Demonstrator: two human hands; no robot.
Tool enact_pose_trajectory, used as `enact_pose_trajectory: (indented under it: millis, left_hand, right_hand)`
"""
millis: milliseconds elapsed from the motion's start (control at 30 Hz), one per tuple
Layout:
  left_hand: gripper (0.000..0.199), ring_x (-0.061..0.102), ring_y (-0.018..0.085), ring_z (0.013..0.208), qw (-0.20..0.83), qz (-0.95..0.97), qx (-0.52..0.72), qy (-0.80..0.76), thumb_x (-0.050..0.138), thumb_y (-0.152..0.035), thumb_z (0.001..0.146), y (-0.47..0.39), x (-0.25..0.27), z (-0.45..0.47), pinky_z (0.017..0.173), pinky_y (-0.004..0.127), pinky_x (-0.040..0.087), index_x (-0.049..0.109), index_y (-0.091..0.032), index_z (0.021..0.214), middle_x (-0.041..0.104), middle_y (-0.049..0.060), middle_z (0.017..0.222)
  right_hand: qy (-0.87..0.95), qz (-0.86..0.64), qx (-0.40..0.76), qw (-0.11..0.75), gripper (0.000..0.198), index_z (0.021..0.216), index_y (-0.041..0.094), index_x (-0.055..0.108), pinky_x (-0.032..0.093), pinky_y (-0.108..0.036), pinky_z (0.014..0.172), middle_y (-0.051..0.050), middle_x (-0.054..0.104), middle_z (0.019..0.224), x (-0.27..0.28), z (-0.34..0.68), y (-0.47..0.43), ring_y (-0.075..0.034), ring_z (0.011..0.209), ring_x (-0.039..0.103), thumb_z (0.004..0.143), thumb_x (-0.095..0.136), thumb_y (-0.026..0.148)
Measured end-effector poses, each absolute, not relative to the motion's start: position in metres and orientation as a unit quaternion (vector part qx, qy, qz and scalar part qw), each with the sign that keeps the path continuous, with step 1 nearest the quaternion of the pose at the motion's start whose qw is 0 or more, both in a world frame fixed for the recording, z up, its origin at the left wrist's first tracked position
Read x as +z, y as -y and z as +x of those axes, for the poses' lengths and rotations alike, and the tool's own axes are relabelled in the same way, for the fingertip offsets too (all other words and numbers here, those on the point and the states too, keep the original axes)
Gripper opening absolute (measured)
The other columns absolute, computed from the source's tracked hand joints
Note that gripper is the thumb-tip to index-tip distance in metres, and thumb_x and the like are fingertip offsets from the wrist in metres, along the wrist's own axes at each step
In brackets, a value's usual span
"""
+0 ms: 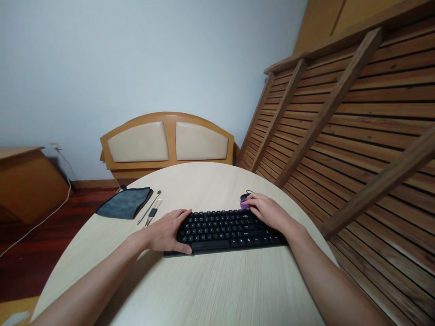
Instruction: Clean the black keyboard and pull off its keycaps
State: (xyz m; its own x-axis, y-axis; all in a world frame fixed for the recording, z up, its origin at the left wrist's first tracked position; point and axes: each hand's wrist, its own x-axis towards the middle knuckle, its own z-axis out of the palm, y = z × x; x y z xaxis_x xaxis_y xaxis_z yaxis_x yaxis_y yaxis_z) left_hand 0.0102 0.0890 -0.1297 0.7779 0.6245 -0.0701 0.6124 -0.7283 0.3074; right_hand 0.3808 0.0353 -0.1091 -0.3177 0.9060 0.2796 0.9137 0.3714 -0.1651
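A black keyboard (217, 233) lies flat on the round table, its keys facing up. My left hand (167, 230) grips its left end, with the thumb over the front corner and the fingers at the back corner. Above the keyboard's right part, my right hand (267, 209) is closed on a small, soft-looking purple piece (244, 204) at the back edge. The fingers cover most of that piece, and its kind cannot be made out. Just behind it lies a coiled black cable (244, 196).
A folded grey cloth (125, 203) lies at the table's (217, 285) left. Beside it are a thin metal stick tool (149, 207) and a wire tool with a dark grip (152, 213). A slatted wooden frame (340, 113) leans at the right. Behind stands a padded headboard (172, 140).
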Motion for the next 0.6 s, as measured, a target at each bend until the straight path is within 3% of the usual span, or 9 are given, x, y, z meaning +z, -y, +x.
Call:
enact_pose_trajectory:
  millis: [300, 600]
  left_hand:
    - [0.119, 0.037, 0.039, 0.137, 0.158, 0.93, 0.025, -0.331, 0.062, -0.081, 0.065, -0.088, -0.1281, 0.0123, 0.114, 0.052, 0.031, 0.021, -0.015, 0.153, 0.035, 0.02, 0.152]
    - [0.121, 0.037, 0.038, 0.137, 0.151, 0.929, 0.022, -0.338, 0.062, -0.083, 0.063, -0.0839, -0.1239, 0.0128, 0.114, 0.049, 0.031, 0.023, -0.012, 0.153, 0.035, 0.022, 0.152]
  right_hand:
    - [0.831, -0.545, 0.024, 0.111, 0.034, 0.104, 0.027, 0.074, 0.048, -0.034, 0.092, -0.005, 0.066, 0.111, -0.1122, 0.3793, -0.0359, -0.022, 0.106, 0.06, 0.087, 0.053, 0.008]
    - [0.83, -0.546, 0.035, 0.111, 0.033, 0.101, 0.026, 0.075, 0.047, -0.033, 0.092, -0.005, 0.066, 0.109, -0.1081, 0.3808, -0.0352, -0.022, 0.104, 0.06, 0.086, 0.051, 0.008]
